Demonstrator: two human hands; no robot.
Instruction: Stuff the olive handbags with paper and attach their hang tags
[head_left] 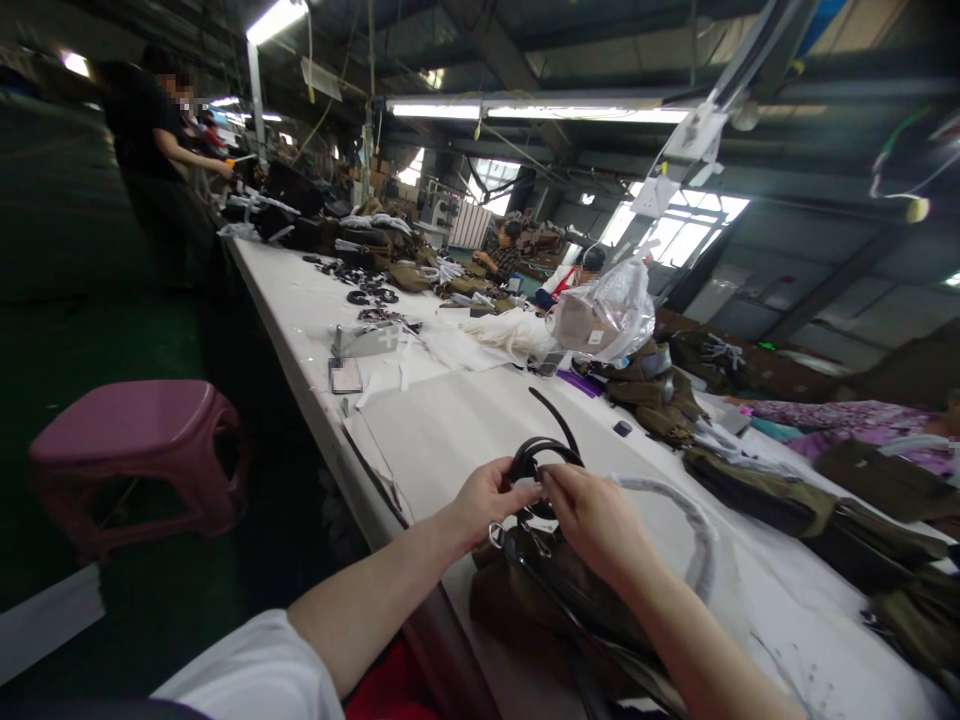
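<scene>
Setting: Long white worktable (480, 440) is being viewed lengthwise inside a dim workshop lit by ceiling tube lights.
Left hand (487, 497): fingers are being closed on the coiled black leather strap (541, 458), which is being pinched at its near left edge.
Right hand (592, 515): thumb and fingertips are being pressed shut on the same coil from the right, just beside the left fingers.
Strap position: the coil is being held just above the table's near end, over a dark olive fabric bag (547, 600) with metal rings; one loose end is being arched upward behind it.
Beside the hands: a grey padded curved handle (686, 515) is being rested on the table, right of the bag.
Left of table: a pink plastic stool (139, 455) is being left on the green floor.
Middle distance: a clear plastic bag holding a carton (604, 315) and olive fabric pieces (652, 385) are being piled.
Far end: a standing person in dark clothes (154, 150) is being occupied at the table; seated people are being seen beyond.
</scene>
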